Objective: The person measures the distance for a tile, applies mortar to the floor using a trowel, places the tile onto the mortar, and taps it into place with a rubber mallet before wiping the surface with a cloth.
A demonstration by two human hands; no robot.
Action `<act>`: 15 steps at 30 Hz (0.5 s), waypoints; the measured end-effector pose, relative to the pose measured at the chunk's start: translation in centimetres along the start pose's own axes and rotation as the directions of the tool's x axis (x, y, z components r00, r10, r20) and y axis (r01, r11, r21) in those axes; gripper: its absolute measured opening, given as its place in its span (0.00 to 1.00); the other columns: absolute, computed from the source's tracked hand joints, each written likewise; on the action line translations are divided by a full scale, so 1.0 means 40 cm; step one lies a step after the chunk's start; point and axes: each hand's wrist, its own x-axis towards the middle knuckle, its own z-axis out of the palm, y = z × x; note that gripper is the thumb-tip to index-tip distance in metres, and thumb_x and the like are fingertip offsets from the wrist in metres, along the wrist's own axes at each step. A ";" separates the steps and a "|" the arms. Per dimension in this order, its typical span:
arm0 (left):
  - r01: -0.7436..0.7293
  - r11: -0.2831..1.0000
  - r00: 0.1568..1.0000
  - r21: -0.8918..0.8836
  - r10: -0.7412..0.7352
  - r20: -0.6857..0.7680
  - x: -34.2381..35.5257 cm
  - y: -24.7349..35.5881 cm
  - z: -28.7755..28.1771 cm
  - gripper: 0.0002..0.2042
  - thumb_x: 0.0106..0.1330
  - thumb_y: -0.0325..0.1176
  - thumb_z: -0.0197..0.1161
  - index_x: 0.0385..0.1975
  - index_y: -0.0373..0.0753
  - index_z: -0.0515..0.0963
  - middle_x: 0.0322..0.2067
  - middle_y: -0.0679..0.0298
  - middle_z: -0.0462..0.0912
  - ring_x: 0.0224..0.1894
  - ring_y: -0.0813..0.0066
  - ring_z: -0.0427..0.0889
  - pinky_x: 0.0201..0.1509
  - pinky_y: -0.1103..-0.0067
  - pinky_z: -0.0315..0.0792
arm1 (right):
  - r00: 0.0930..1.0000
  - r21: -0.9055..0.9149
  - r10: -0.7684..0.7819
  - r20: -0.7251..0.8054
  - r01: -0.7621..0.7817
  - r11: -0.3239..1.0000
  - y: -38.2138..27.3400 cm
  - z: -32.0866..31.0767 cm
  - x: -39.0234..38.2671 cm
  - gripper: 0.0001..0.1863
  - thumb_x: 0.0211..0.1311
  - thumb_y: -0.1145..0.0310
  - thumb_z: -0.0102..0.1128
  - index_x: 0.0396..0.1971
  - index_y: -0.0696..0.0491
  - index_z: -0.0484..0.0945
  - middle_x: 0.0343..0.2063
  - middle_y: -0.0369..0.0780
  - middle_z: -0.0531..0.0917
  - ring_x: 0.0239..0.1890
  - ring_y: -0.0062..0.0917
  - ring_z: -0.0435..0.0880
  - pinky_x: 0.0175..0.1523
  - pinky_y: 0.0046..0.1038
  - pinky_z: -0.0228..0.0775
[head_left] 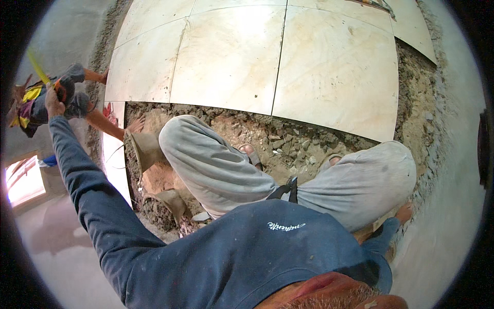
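Observation:
Raised at the far left, my left hand (54, 103) is closed on a tape measure (63, 90) with a black-and-orange case and a yellow blade (37, 66). Down at the right, my right hand (403, 212) rests low by the wall beside my knee; whether it holds anything is unclear. I am squatting in grey trousers and sandals on a bare strip of rubble and mortar (293, 149), bordered at the front by large cream tiles (226, 62).
Another person's bare legs and dark shorts (77, 105) are at the left, beside a narrow white tile (117, 175). Mortar-caked pans or bags (149, 147) lie near my left knee. Grey walls (453, 154) flank both sides, with a bright low opening (23, 180) at left. A tool (378, 6) lies on the far tiles.

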 end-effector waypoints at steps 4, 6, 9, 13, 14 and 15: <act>-0.085 0.989 0.996 -0.125 0.081 -0.035 0.002 -0.029 -0.058 0.21 0.78 0.48 0.55 0.52 0.33 0.77 0.42 0.62 0.84 0.40 0.69 0.84 0.50 0.73 0.79 | 0.983 -0.204 -0.136 -0.121 0.110 0.973 0.085 0.048 -0.157 0.23 0.75 0.53 0.48 0.46 0.56 0.84 0.43 0.51 0.85 0.44 0.51 0.85 0.50 0.45 0.79; -0.021 0.992 0.999 -0.124 0.025 0.034 0.029 -0.064 0.032 0.21 0.79 0.47 0.54 0.53 0.33 0.77 0.43 0.62 0.84 0.41 0.69 0.85 0.51 0.72 0.79 | 0.993 -0.339 -0.103 -0.056 0.078 0.938 0.176 0.054 -0.232 0.21 0.73 0.51 0.49 0.45 0.53 0.84 0.41 0.50 0.86 0.42 0.52 0.85 0.49 0.47 0.79; 0.052 0.998 0.996 -0.025 -0.054 -0.072 -0.066 -0.010 -0.242 0.20 0.80 0.46 0.53 0.55 0.34 0.77 0.45 0.62 0.84 0.42 0.68 0.85 0.52 0.72 0.79 | 0.979 -0.384 -0.201 0.019 0.193 0.903 0.100 0.234 -0.203 0.20 0.70 0.49 0.53 0.46 0.49 0.83 0.40 0.49 0.86 0.42 0.51 0.85 0.49 0.49 0.78; 0.021 1.000 0.997 -0.005 -0.022 -0.075 0.042 -0.124 -0.080 0.21 0.78 0.46 0.55 0.56 0.33 0.78 0.48 0.60 0.85 0.45 0.67 0.86 0.52 0.73 0.79 | 0.988 -0.301 -0.100 0.117 0.131 0.945 0.158 0.122 -0.308 0.20 0.70 0.51 0.53 0.46 0.51 0.83 0.40 0.50 0.85 0.42 0.50 0.85 0.49 0.47 0.78; -0.033 0.997 0.993 0.072 0.041 -0.112 0.057 -0.036 -0.161 0.22 0.78 0.47 0.56 0.56 0.33 0.78 0.49 0.60 0.84 0.46 0.67 0.85 0.52 0.74 0.79 | 0.975 -0.221 -0.134 0.178 0.172 0.960 0.107 0.152 -0.337 0.20 0.70 0.51 0.53 0.46 0.51 0.83 0.41 0.50 0.85 0.42 0.50 0.85 0.49 0.47 0.77; -0.065 0.990 0.990 0.125 0.080 -0.119 0.082 -0.012 -0.168 0.22 0.77 0.47 0.57 0.56 0.33 0.78 0.50 0.60 0.84 0.47 0.68 0.85 0.52 0.74 0.79 | 0.966 -0.159 -0.148 0.210 0.183 0.970 0.088 0.151 -0.360 0.20 0.70 0.51 0.53 0.46 0.52 0.83 0.41 0.50 0.85 0.42 0.50 0.85 0.49 0.47 0.77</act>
